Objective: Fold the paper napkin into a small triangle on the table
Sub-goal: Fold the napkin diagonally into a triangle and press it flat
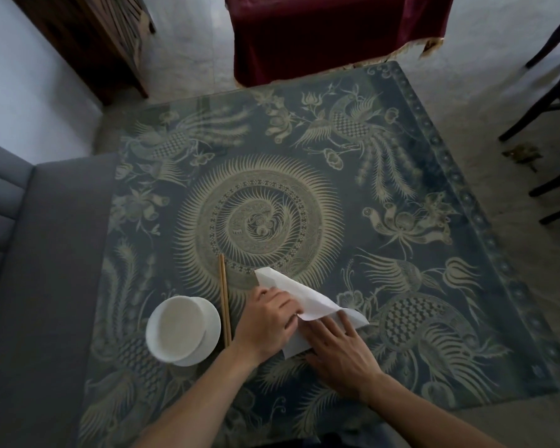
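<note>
A white paper napkin (299,294) lies on the patterned table (401,176) near its front edge, partly folded, with one flap lifted and curling over. My left hand (267,321) has its fingers curled at the flap's edge and pinches the paper. My right hand (340,350) lies flat on the napkin's lower part, fingers spread, pressing it to the table. The napkin's near corner is hidden under both hands.
A white bowl on a white saucer (181,331) stands left of my hands. A pair of wooden chopsticks (224,302) lies between the bowl and the napkin. A grey sofa (29,253) borders the table's left side. Dark chair legs (550,130) stand at the right.
</note>
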Action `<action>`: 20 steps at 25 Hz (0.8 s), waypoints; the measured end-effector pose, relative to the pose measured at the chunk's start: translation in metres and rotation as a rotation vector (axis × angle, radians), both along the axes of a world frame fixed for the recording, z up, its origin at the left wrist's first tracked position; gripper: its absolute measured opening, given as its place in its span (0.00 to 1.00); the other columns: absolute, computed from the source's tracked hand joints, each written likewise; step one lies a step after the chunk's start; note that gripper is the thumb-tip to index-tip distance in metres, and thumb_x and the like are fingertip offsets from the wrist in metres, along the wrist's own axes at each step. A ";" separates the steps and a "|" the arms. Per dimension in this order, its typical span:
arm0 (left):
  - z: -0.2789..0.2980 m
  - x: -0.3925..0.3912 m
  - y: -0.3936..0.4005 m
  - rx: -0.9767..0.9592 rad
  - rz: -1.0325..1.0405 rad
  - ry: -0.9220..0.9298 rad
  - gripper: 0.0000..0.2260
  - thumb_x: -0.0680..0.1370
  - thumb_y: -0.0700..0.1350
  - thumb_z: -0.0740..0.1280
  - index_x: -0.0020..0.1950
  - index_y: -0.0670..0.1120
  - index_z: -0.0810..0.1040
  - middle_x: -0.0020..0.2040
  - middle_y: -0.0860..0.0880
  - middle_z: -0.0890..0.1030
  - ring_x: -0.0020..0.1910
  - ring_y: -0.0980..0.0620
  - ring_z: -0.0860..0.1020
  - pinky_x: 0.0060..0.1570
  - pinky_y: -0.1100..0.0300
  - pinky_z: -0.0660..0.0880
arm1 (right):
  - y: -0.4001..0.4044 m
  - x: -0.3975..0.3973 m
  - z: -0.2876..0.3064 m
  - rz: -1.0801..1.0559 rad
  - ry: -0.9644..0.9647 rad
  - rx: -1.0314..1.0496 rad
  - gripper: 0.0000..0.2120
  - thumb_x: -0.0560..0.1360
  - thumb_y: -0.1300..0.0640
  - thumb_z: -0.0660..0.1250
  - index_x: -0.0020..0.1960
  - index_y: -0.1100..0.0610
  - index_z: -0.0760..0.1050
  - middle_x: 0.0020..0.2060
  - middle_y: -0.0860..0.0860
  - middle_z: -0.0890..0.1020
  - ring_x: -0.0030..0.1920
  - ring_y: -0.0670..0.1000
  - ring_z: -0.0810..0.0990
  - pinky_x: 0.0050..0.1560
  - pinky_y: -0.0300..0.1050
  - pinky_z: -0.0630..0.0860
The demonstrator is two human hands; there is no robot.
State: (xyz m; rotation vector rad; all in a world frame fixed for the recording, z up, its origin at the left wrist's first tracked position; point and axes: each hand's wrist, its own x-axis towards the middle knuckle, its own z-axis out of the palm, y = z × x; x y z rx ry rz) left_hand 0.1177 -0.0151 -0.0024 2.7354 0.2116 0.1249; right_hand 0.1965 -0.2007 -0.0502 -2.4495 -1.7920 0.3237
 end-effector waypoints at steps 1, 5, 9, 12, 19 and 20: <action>-0.002 -0.006 -0.003 0.001 0.002 0.007 0.06 0.73 0.46 0.63 0.45 0.52 0.79 0.44 0.55 0.81 0.46 0.52 0.78 0.50 0.54 0.69 | -0.001 0.000 -0.001 -0.013 0.007 0.012 0.32 0.73 0.42 0.61 0.74 0.54 0.67 0.70 0.52 0.74 0.68 0.56 0.73 0.65 0.65 0.71; -0.013 -0.027 -0.013 0.009 -0.005 0.051 0.06 0.75 0.46 0.62 0.47 0.52 0.79 0.44 0.55 0.80 0.47 0.52 0.77 0.51 0.56 0.68 | -0.005 0.000 -0.004 -0.008 0.000 0.063 0.30 0.72 0.43 0.69 0.70 0.53 0.71 0.68 0.53 0.76 0.66 0.58 0.75 0.63 0.60 0.74; -0.018 -0.036 -0.018 0.014 0.016 0.080 0.05 0.75 0.46 0.64 0.46 0.52 0.79 0.44 0.54 0.80 0.47 0.51 0.77 0.49 0.55 0.70 | -0.017 0.001 -0.010 -0.012 0.001 0.080 0.25 0.75 0.43 0.64 0.68 0.54 0.74 0.66 0.53 0.78 0.65 0.58 0.76 0.64 0.56 0.74; -0.023 -0.040 -0.020 0.027 0.017 0.114 0.04 0.73 0.44 0.70 0.46 0.52 0.80 0.45 0.54 0.80 0.47 0.51 0.77 0.48 0.55 0.71 | -0.027 0.002 -0.010 -0.004 -0.015 0.076 0.25 0.76 0.43 0.60 0.68 0.55 0.74 0.65 0.54 0.78 0.65 0.57 0.76 0.64 0.55 0.74; -0.031 -0.048 -0.022 0.004 0.056 0.163 0.06 0.71 0.45 0.75 0.45 0.54 0.82 0.45 0.56 0.80 0.47 0.53 0.76 0.48 0.58 0.69 | -0.037 0.005 -0.008 -0.006 -0.026 0.082 0.25 0.75 0.44 0.63 0.67 0.56 0.75 0.64 0.55 0.79 0.64 0.58 0.77 0.63 0.56 0.74; -0.032 -0.049 -0.023 0.000 0.056 0.161 0.06 0.71 0.45 0.75 0.45 0.54 0.82 0.46 0.56 0.80 0.47 0.53 0.76 0.48 0.58 0.69 | -0.037 0.004 -0.008 -0.007 -0.024 0.083 0.25 0.75 0.44 0.62 0.67 0.56 0.76 0.63 0.55 0.79 0.64 0.58 0.77 0.63 0.56 0.74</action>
